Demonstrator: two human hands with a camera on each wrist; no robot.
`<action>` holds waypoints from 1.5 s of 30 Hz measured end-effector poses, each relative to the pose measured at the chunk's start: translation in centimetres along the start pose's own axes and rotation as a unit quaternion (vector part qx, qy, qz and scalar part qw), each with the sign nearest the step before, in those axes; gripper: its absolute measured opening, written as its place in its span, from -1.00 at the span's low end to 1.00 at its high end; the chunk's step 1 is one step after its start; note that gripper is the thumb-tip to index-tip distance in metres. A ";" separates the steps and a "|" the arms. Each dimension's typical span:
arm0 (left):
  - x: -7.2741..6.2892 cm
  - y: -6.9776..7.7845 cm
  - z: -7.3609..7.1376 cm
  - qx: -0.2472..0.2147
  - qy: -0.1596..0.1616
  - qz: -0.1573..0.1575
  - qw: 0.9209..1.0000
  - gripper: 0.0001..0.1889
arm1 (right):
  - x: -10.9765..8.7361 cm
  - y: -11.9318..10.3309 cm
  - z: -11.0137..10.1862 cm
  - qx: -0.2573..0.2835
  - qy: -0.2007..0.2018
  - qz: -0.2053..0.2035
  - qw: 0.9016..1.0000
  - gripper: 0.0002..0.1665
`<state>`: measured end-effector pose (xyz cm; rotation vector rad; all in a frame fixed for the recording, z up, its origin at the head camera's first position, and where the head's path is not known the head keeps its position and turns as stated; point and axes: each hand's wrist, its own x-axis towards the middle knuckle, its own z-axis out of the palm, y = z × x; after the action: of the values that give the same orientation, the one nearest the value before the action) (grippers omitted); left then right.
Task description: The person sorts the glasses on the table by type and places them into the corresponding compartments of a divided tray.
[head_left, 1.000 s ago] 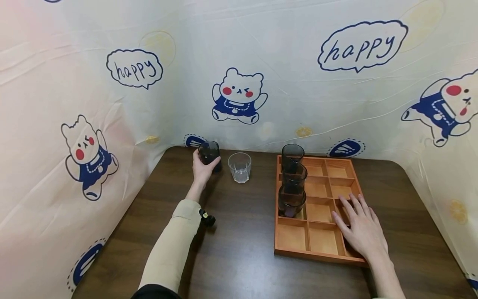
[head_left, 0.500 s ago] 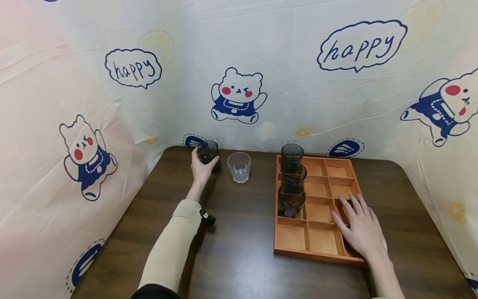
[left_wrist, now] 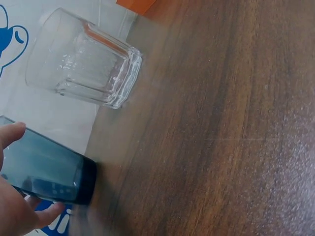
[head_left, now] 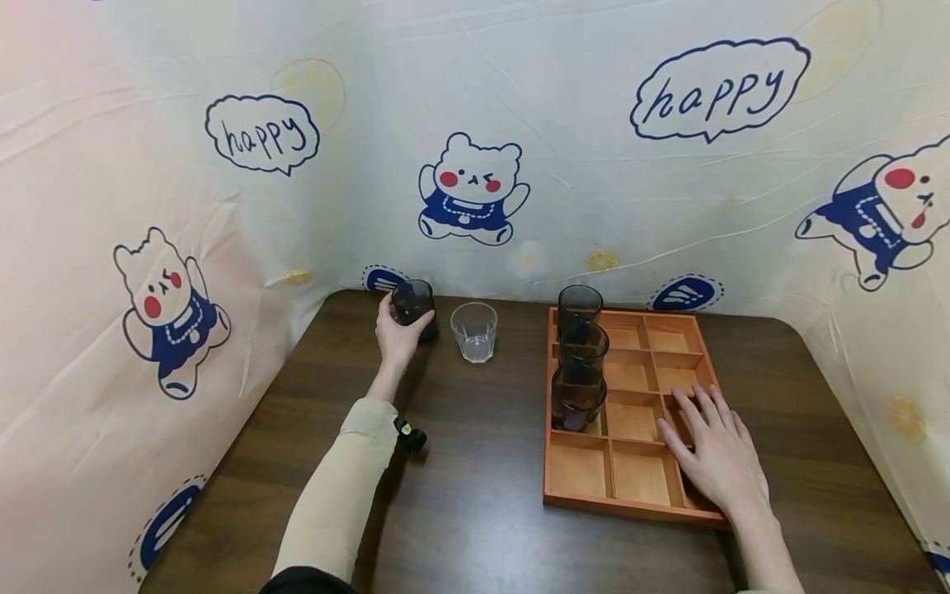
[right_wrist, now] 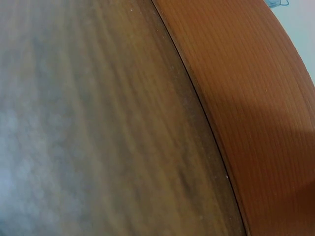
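At the back left of the table my left hand [head_left: 396, 340] grips a dark tinted drinking glass [head_left: 416, 302], thumb on one side and fingers on the other. Seen from the left wrist, that tinted glass [left_wrist: 54, 169] looks blue, and its base is at the tabletop. Just to its right stands a clear glass [head_left: 475, 332], upright and apart from the hand. My right hand [head_left: 723, 458] rests on the right side of a wooden divided tray [head_left: 631, 511], fingers spread and fairly straight. The right wrist view shows only the tray's outer wall [right_wrist: 246, 98] and tabletop; the hand is out of it.
Three dark glasses, a far one [head_left: 581, 304], a middle one [head_left: 585, 346] and a near one [head_left: 578, 403], stand in the tray's left column. A printed cloth [head_left: 564, 190] hangs behind the brown wooden table [head_left: 475, 495].
Hardly anything differs. The view shifts very slightly; my left hand keeps its grip on the dark glass, and my right hand stays on the tray.
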<state>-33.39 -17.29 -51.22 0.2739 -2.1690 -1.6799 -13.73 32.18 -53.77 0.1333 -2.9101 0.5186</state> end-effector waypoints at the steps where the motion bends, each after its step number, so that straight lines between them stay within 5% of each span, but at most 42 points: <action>1: 0.0 0.0 0.0 -0.001 0.001 0.000 1.000 -0.07 | 0.0 0.0 0.0 0.000 0.000 0.000 1.000 -0.17; 17: -1.2 0.8 -1.3 -0.019 0.007 0.001 1.000 -0.13 | 0.0 0.0 0.1 0.000 -0.006 0.001 1.000 -0.16; 32: -2.5 1.7 -2.3 -0.036 -0.016 -0.021 0.999 -0.08 | 0.0 -0.1 0.2 -0.003 -0.002 -0.002 1.000 -0.17; 45: -4.4 3.9 -2.8 -0.044 -0.053 0.001 0.998 -0.13 | 0.0 0.0 0.1 -0.002 -0.004 -0.002 1.000 -0.17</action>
<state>-27.95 -17.08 -47.64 0.1612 -2.1622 -1.8202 -13.80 32.17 -53.89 0.1409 -2.9182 0.5143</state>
